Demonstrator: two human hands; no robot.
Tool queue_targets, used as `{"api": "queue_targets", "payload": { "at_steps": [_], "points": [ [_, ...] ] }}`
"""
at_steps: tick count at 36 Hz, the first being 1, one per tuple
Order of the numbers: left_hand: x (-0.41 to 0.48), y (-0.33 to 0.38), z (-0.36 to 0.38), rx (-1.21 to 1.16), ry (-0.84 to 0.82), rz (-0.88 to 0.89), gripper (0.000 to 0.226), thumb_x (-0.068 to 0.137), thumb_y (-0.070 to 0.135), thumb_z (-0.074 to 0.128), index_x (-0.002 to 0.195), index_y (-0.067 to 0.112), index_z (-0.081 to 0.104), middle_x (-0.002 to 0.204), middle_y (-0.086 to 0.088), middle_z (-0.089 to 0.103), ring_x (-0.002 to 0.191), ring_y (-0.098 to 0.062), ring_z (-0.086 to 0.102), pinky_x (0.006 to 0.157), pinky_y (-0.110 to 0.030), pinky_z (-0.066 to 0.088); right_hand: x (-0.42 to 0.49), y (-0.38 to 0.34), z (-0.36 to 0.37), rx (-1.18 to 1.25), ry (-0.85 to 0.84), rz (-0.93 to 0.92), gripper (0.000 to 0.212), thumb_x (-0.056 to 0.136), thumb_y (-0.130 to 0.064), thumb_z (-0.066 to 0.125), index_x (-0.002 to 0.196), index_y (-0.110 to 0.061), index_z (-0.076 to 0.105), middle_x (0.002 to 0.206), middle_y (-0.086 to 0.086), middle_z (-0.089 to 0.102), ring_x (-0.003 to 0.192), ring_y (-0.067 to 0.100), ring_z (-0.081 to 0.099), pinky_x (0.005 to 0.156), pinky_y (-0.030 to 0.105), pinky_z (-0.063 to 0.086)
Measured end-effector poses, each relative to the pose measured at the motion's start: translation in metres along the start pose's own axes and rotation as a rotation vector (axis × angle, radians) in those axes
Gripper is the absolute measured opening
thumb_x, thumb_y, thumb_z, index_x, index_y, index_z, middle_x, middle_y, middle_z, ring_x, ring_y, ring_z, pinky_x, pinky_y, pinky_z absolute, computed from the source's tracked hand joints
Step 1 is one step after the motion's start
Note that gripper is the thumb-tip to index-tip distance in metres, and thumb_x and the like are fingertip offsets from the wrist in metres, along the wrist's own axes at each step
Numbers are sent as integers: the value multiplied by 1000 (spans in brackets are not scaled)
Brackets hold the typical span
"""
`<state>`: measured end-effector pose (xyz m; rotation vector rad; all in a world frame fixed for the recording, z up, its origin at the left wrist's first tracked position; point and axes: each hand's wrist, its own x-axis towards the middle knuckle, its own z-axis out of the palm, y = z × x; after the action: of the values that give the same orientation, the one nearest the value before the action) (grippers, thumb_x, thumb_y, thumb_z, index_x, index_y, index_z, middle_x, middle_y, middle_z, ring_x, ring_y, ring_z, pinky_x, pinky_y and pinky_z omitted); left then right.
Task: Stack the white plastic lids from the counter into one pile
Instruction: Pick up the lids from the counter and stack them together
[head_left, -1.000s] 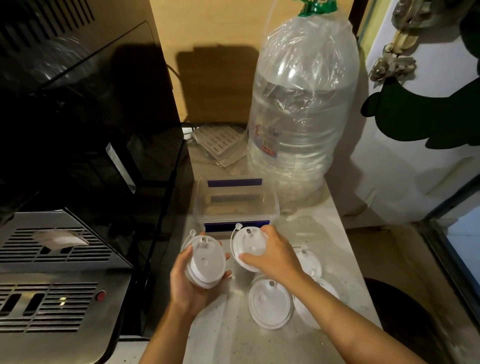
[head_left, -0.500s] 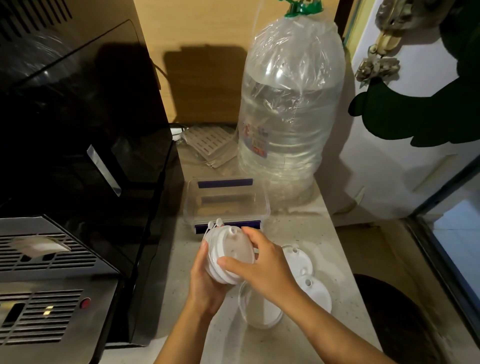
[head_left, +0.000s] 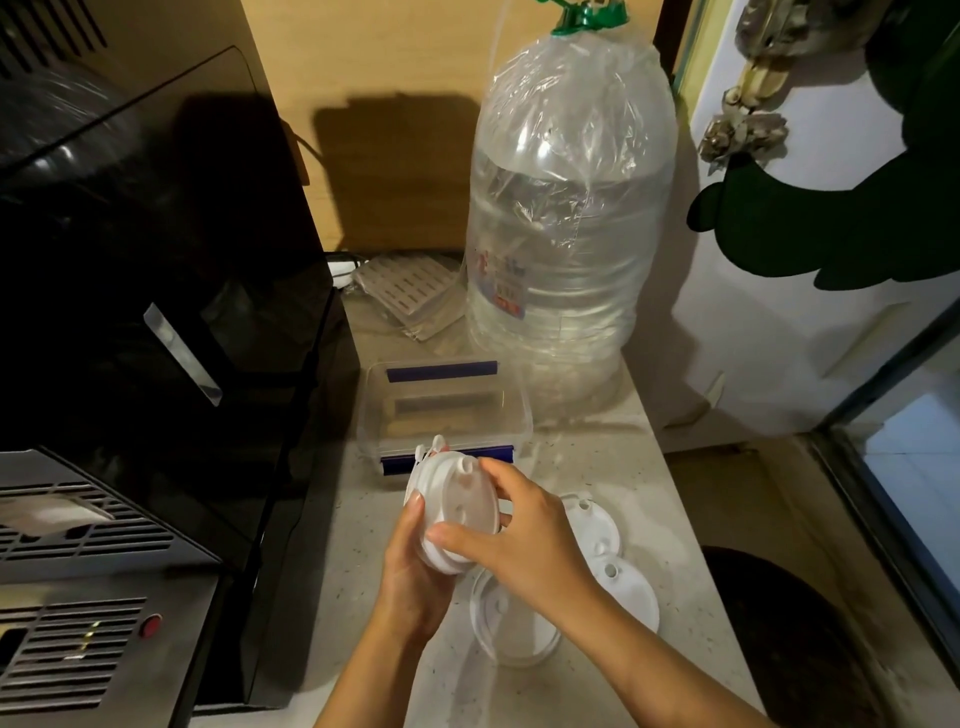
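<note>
In the lower middle of the frame, a person holds a small pile (head_left: 457, 512) of white lids between both hands, raised above a pale counter (head_left: 613, 457). The left hand (head_left: 415, 577) cups the pile from below and behind, fingers curled around its lower left edge. The right hand (head_left: 524, 540) closes on the pile from the right, thumb across the lower front and fingers over the top rim, seemingly seating the top lid. The pile is tilted, its flat face turned up and toward the camera, small tabs sticking out at its upper left.

Three loose lids lie flat on the counter, all to the lower right of the pile and partly hidden under the right forearm. One lid (head_left: 597, 525) sits just right of the right hand. A second lid (head_left: 631, 597) lies below it, apparently overlapping it. A third, clearer-looking lid (head_left: 514, 634) lies directly below the hands, near the bottom centre.

The right hand is nearer to all three, so it would likely make the next pick, reaching down and right while the left hand keeps the pile. The lids look thin and flat, so lifting one by its edge may take care.

A clear box (head_left: 447, 410) stands just above the hands; a large water bottle (head_left: 566, 208) fills the upper centre.
</note>
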<state>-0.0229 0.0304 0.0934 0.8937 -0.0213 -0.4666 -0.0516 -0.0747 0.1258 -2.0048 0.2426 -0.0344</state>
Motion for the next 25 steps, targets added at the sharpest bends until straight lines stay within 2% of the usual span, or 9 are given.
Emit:
{"api": "queue_targets", "payload": {
  "at_steps": [3, 5, 8, 10, 15, 17, 20, 23, 25],
  "points": [
    [0, 0, 0, 22, -17, 1, 73, 32, 62, 81, 91, 21, 71, 77, -3, 76, 72, -18, 72, 55, -26, 57, 1, -1, -2, -3, -11, 1, 72, 59, -48, 76, 122, -32, 45, 117, -9, 57, 105, 8, 52, 86, 24, 50],
    [1, 1, 1, 44, -21, -3, 69, 37, 62, 80, 93, 23, 72, 79, -2, 76, 74, -17, 72, 57, -25, 57, 1, -1, -3, -11, -10, -4, 71, 58, -47, 76, 121, -32, 46, 114, -11, 57, 104, 8, 53, 84, 21, 50],
    [2, 2, 1, 60, 14, -8, 89, 38, 62, 80, 110, 14, 58, 83, -3, 76, 79, -18, 72, 59, -25, 57, 1, -1, -4, -31, 6, -30, 71, 56, -45, 77, 119, -33, 48, 102, -18, 52, 95, 3, 51, 72, 8, 42],
    [2, 1, 1, 70, 9, -3, 93, 36, 63, 80, 111, 13, 55, 83, -2, 77, 79, -17, 72, 58, -24, 56, 0, -1, -4, -35, 7, -35, 72, 56, -44, 78, 120, -33, 48, 102, -18, 50, 94, 2, 50, 70, 6, 39],
    [1, 0, 1, 61, -18, 10, 79, 42, 59, 79, 107, 19, 61, 85, -3, 76, 79, -18, 71, 60, -26, 57, 0, 0, -5, -26, -17, -20, 77, 55, -44, 79, 124, -32, 46, 119, -9, 57, 105, 8, 52, 85, 20, 48],
    [1, 0, 3, 72, -26, 9, 82, 42, 59, 79, 110, 19, 57, 83, -2, 76, 77, -16, 71, 58, -25, 56, -1, 0, -5, -26, -17, -15, 79, 56, -44, 80, 125, -31, 45, 122, -7, 56, 109, 11, 53, 89, 25, 49],
    [3, 0, 2, 107, -39, 30, 80, 45, 54, 79, 113, 21, 54, 83, 0, 76, 76, -15, 71, 58, -24, 56, 0, 3, -5, -22, -15, -7, 81, 57, -43, 79, 128, -31, 42, 127, -5, 54, 111, 12, 51, 90, 25, 46],
    [4, -2, 0, 135, -37, 36, 63, 53, 37, 69, 113, 23, 53, 79, 2, 76, 72, -12, 71, 55, -23, 55, 0, 7, -2, -4, -31, -7, 80, 59, -43, 78, 128, -31, 40, 128, -5, 53, 110, 11, 50, 89, 24, 45],
    [3, -6, -4, 135, -3, 20, 52, 54, 36, 59, 104, 24, 60, 73, 3, 76, 68, -11, 71, 52, -22, 55, 0, 11, 0, 12, -53, -7, 78, 61, -44, 77, 128, -32, 39, 127, -6, 52, 107, 8, 49, 87, 20, 45]
  ]
}}
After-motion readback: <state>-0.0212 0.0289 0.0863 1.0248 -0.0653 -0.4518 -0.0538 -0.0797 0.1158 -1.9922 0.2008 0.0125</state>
